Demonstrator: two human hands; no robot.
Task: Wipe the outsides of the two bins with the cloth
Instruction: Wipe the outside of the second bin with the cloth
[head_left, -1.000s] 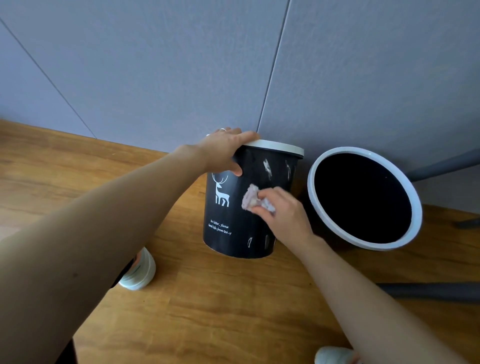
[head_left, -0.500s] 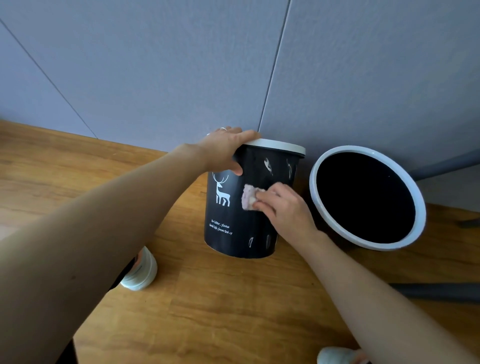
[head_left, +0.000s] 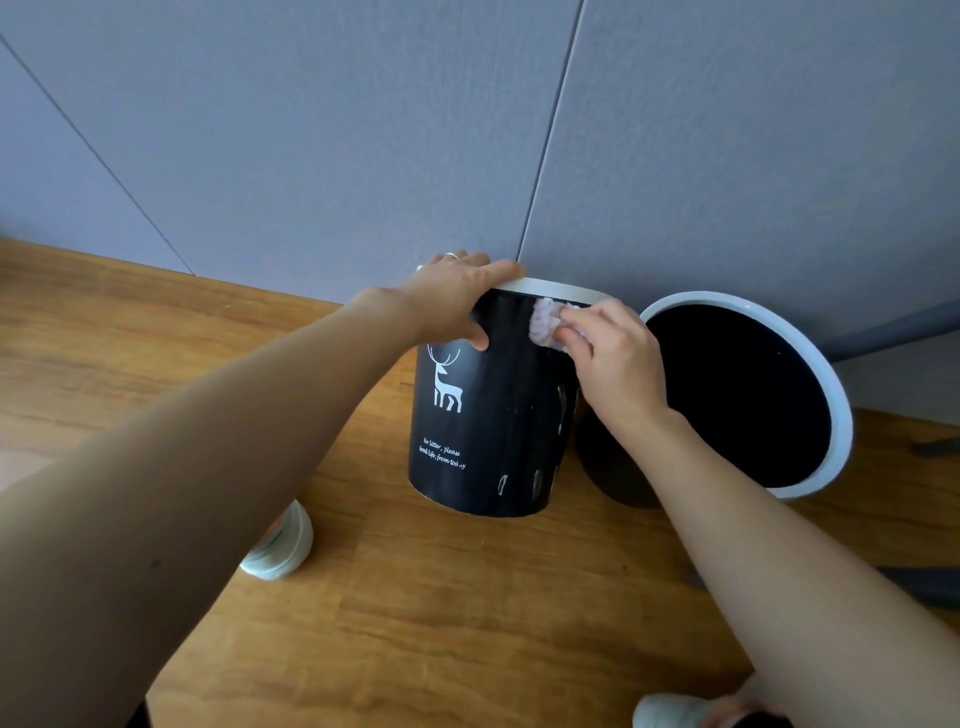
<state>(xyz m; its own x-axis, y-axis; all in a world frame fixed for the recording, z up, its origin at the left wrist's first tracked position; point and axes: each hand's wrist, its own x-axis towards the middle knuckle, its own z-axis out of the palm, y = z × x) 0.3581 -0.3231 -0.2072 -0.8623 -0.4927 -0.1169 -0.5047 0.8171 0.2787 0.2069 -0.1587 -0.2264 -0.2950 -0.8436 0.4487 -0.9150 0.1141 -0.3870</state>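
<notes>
Cloth (head_left: 545, 321), a small soft pink wad pinched by the right hand (head_left: 613, 358), presses the upper side of the black deer-print plastic bin (head_left: 483, 410) just under its white rim, which the left hand (head_left: 457, 301) grips (probably light, so steady it there). It stands upright; the second black bin (head_left: 737, 395) sits right of it.
</notes>
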